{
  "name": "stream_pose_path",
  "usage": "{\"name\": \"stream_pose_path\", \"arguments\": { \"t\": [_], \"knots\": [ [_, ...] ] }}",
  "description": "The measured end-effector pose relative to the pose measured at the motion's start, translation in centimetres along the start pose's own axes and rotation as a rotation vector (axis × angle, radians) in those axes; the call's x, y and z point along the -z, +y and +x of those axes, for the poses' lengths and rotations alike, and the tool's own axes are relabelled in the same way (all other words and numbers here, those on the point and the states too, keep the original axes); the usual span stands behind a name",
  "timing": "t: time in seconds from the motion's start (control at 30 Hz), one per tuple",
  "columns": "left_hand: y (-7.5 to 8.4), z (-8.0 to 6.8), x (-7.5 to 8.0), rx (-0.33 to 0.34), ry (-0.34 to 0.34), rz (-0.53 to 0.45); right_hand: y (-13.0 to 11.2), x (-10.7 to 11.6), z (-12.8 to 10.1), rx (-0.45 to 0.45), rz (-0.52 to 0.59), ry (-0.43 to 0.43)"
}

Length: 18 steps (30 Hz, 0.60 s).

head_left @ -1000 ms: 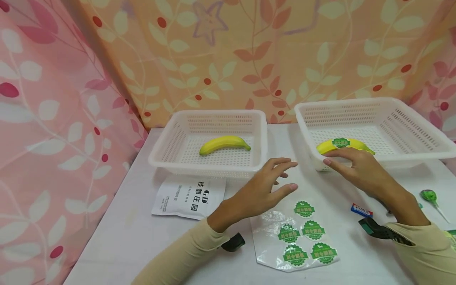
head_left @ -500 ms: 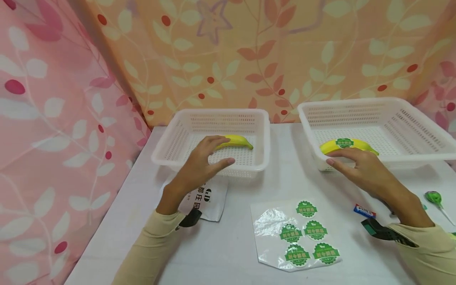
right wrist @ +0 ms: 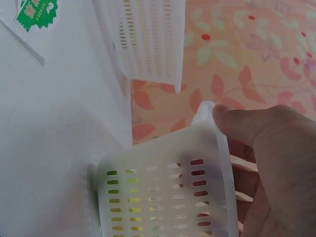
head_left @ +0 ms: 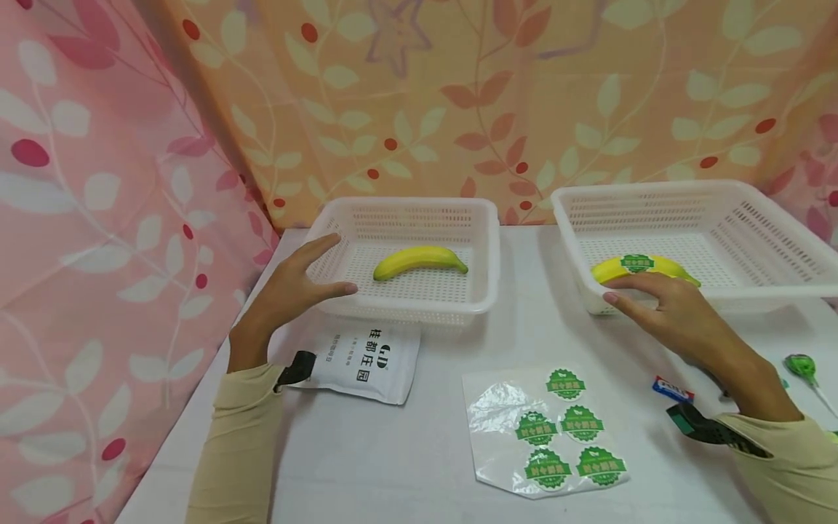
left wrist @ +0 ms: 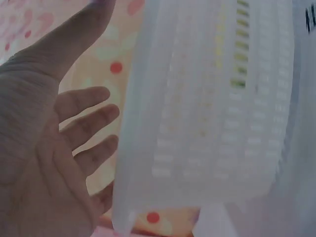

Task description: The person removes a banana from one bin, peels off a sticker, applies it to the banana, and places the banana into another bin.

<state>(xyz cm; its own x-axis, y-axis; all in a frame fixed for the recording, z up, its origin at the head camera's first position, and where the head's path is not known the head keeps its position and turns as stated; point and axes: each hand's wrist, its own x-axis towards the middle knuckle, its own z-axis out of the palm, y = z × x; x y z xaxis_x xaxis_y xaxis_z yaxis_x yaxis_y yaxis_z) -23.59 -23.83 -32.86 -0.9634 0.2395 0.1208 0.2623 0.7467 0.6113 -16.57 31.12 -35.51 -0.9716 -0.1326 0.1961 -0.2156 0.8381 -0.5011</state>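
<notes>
Two white plastic baskets, open-topped, pierced with rows of slots, side by side on a white-covered table (head_left: 366, 466); in the left basket (head_left: 419, 304), a plain banana (head_left: 419, 260), smooth, yellow, green at both tips, lying on the perforated floor with its arch toward the back; in the right basket (head_left: 766, 292), a stickered banana (head_left: 671, 267), yellow too, with a green scalloped label (head_left: 636, 263) on top, close to the near left corner and partly covered by the right hand (head_left: 677, 313); at that same corner, the right hand pinching the rim, thumb on it and fingers curled past its edge; at the left end of the left basket, the left hand (head_left: 288, 287), spread, thumb well away from the fingers; whether touching the rim or just short of it, cannot tell.

From the left wrist, unlike from the head, the left palm and separated fingers beside an outer wall, with yellow showing through its slots; from the right wrist, the thumb tip close up, yellow and green behind the slots; only from the head, a small blue-and-red packet (head_left: 673, 389) and a green lollipop (head_left: 800, 366).

Counted: baskets, two; bananas, two; green stickers (head_left: 583, 423) on the clear-glossy sheet (head_left: 491, 407), five, plus the one label on fruit; white pouch (head_left: 353, 364), one; packet, one; lollipop, one.
</notes>
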Motion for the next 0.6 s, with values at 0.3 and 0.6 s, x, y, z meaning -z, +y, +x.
{"name": "stream_pose_path", "arguments": {
  "t": [0.3, 0.6],
  "knots": [
    [-2.8, -0.2, 1.3, 0.062, -0.048, 0.01, -0.1, 0.1, 0.0, -0.008, 0.008, -0.011],
    [-4.4, -0.8, 1.8, 0.103, -0.123, -0.02, -1.2, 0.7, 0.3, 0.039, -0.006, 0.002]
  ]
}}
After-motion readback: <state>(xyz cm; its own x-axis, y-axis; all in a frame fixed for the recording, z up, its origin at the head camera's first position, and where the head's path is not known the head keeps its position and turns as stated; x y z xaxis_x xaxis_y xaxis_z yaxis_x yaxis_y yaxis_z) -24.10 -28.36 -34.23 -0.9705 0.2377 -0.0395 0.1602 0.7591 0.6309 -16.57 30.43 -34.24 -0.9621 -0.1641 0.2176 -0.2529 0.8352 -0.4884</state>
